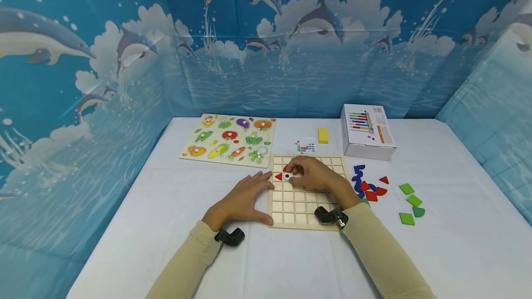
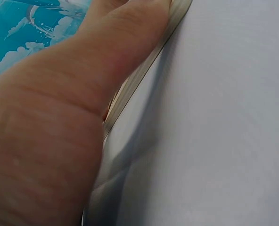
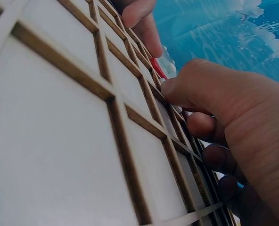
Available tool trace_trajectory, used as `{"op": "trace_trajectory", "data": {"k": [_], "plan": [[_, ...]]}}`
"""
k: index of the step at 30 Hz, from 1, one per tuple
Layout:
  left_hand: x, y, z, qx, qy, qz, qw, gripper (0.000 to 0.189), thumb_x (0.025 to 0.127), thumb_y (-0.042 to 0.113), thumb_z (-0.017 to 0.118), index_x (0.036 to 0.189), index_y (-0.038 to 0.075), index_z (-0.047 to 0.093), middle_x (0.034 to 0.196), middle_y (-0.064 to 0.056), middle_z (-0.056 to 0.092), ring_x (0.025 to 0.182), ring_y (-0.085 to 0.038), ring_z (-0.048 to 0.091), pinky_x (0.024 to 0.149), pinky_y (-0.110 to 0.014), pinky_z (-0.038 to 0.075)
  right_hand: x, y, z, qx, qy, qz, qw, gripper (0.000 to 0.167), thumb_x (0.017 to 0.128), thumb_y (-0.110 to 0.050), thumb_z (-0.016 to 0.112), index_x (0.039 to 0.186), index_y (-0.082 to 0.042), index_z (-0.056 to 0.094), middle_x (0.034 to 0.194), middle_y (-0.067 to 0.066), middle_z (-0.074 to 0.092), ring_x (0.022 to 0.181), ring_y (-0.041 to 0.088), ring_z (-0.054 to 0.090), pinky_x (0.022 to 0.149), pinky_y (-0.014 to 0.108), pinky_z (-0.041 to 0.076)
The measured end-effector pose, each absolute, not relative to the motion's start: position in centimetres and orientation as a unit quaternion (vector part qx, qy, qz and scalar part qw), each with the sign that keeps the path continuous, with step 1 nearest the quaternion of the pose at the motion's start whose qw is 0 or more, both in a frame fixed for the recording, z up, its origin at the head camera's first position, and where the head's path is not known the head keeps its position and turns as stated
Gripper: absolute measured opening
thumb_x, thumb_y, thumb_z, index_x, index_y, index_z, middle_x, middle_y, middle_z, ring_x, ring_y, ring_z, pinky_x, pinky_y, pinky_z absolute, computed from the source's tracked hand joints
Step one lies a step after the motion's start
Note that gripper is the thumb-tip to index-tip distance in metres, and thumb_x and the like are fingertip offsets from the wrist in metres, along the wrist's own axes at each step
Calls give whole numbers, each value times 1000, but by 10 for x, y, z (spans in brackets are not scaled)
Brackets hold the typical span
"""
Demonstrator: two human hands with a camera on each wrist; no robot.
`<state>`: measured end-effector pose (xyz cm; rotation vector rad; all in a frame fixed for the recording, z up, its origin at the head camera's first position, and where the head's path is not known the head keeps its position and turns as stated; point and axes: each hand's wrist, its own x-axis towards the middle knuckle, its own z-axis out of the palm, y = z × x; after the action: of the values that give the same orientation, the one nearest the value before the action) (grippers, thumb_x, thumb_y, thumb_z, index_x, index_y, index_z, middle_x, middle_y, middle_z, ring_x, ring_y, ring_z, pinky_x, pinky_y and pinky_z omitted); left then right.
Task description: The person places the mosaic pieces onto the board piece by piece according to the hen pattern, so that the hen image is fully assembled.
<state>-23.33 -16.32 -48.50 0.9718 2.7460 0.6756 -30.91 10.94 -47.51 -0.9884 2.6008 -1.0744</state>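
Observation:
A wooden grid board [image 1: 289, 220] lies in front of me. My left hand [image 1: 245, 200] is spread along its left side, thumb at the near left corner and fingertips at the edge farther up. In the left wrist view the thumb [image 2: 125, 42] reaches the board's rim. My right hand [image 1: 313, 174] bends over the board's upper left cells. Its thumb and forefinger pinch a small white tile with a black dot [image 1: 287, 176]. A red triangle [image 1: 278, 176] sits just left of that tile, and a red piece [image 1: 285, 168], partly covered by the fingers, shows above it.
Blue pieces [image 1: 356, 178], red pieces [image 1: 371, 196] and green pieces [image 1: 407, 218] lie loose right of the board. Behind stand a vegetable puzzle [image 1: 199, 140], a pattern card [image 1: 304, 140], a yellow block [image 1: 323, 135] and a white box [image 1: 367, 150]. Dolphin-print cloth walls surround the table.

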Motion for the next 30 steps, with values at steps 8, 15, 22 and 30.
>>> {"op": "trace_trajectory", "data": {"k": [8,15,22,30], "plan": [[-232,-163,-484,324,916,225,74,88,67,75,79,135,25,52,166,1,23,153,-24,15,122,-43,10,-310,110,-475,-329,867,-364,86,25,85,-12,79,108,-12,70,93,-1,61,82,17,53,73,33,48],[-232,-163,-484,325,915,230,74,89,67,74,79,135,24,52,166,0,24,152,-27,16,122,-46,11,-308,112,-472,-332,859,-379,91,23,88,-12,79,109,-10,70,94,0,61,81,17,53,72,32,48],[-233,-163,-486,319,916,230,81,90,67,76,78,136,26,51,167,3,22,153,-23,14,123,-43,9,-306,117,-467,-356,847,-385,81,25,89,-11,77,113,-6,69,92,-2,60,79,16,53,69,29,49],[-233,-164,-488,320,915,230,80,90,67,78,77,136,27,51,167,4,21,153,-22,13,123,-43,9,-297,138,-447,-348,864,-355,84,24,92,-14,76,114,-7,69,89,-3,59,80,18,54,69,32,50]]}}
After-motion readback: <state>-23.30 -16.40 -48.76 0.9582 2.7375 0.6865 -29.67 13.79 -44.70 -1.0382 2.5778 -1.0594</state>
